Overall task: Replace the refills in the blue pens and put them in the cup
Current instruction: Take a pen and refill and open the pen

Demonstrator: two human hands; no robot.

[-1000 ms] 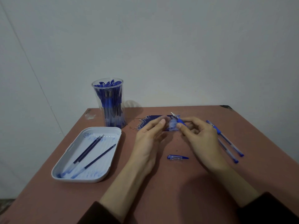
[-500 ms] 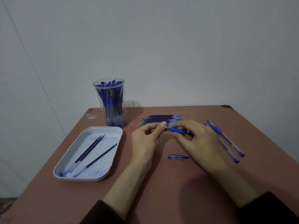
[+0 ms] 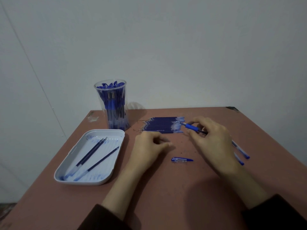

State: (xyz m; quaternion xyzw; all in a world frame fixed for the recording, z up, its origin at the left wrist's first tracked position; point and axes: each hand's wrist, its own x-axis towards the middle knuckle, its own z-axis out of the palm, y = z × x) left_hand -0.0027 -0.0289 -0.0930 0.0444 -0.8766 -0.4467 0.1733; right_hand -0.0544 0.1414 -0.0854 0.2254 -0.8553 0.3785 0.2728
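My right hand (image 3: 211,140) pinches a blue pen (image 3: 191,126) by its rubber grip, with the tip pointing left over the row of new refills (image 3: 161,125). That pen's barrel is hidden under my fingers. Nearer to me, my left hand (image 3: 149,145) hovers low over the table with fingers loosely curled and nothing visible in it. A loose pen cap (image 3: 181,159) lies between my hands. The clear cup (image 3: 113,105), packed with blue pens, stands at the back left.
A white tray (image 3: 79,181) at the front left holds three used refills (image 3: 94,151). Two more blue pens (image 3: 241,152) lie to the right, partly hidden by my right hand. The table's far edge meets a white wall.
My left hand has let go of the pen's tip and pulled back left and toward me. My right hand shifted right, still holding the pen.
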